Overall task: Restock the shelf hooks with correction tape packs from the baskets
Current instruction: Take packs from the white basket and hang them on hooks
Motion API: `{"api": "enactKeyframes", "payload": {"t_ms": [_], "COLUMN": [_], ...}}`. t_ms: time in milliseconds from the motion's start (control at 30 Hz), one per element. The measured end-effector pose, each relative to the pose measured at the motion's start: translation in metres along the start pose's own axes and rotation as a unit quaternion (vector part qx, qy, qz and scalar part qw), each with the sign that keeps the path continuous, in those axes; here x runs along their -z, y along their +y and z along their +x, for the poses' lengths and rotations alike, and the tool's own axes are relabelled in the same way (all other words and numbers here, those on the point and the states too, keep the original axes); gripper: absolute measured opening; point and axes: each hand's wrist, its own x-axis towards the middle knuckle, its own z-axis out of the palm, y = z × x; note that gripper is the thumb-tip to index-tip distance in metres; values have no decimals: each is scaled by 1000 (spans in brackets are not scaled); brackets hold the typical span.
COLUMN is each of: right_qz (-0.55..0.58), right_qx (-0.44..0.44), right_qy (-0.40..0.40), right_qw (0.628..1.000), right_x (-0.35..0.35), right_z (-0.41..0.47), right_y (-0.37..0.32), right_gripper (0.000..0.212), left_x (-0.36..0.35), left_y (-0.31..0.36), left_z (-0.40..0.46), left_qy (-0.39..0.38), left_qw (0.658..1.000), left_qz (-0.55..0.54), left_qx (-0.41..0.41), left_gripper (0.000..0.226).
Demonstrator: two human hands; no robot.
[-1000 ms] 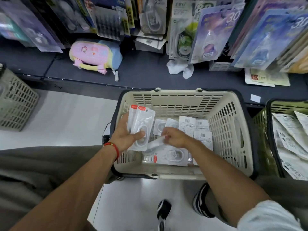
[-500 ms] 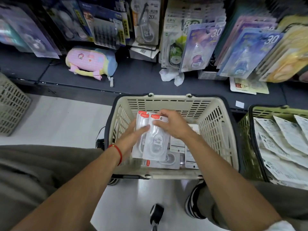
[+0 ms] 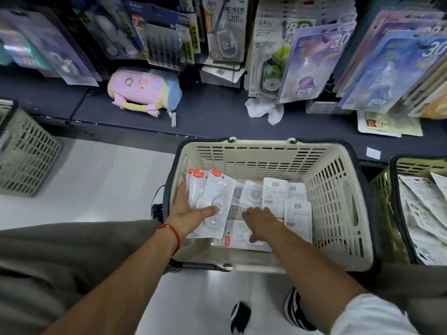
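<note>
A cream basket [image 3: 338, 189] stands on the floor in front of me with several white correction tape packs [image 3: 275, 197] lying in it, some face down with barcodes up. My left hand [image 3: 191, 213] holds a small stack of red-topped packs [image 3: 212, 199] over the basket's left side, thumb across the front. My right hand [image 3: 261, 221] reaches down onto a pack [image 3: 239, 235] at the basket's near edge, fingers curled on it. Hanging packs [image 3: 312, 59] fill the shelf hooks above.
A second, greenish basket [image 3: 382, 189] with white packs stands at the right, a grey basket [image 3: 29, 155] at the left. On the dark shelf base lie a pink pencil case [image 3: 142, 90], a crumpled tissue [image 3: 263, 110] and loose cards. My feet are below the basket.
My right hand left the stack in my left hand and dropped to a pack at the basket's near edge. The left hand's stack sank slightly.
</note>
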Motion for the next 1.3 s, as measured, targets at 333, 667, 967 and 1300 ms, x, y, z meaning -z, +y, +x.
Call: {"api": "enactKeyframes", "payload": {"t_ms": [333,667,967,1300], "right_qz": [424,716,548,586], "right_qx": [-52,138,29,36], "right_qy": [116,157,512,614], "right_qw": [897,667,661,528], "right_x": [39,193,282,315], "right_z": [-34,-167,-250,-286], "right_y": [29,52,57,97], "right_gripper": [53,39,40,41], "left_x": [3,-25,-42,-30], "left_y": [15,103,257,340], "left_z": [-2,-24,-47,-28], "left_qy": [21,-138,-269,-280], "left_qw": [992,907,873,866], "left_qz": [-120,-396,-360,-291], "left_qx": [-10,-46,-188,-295], "left_gripper": [82,59,57,67]}}
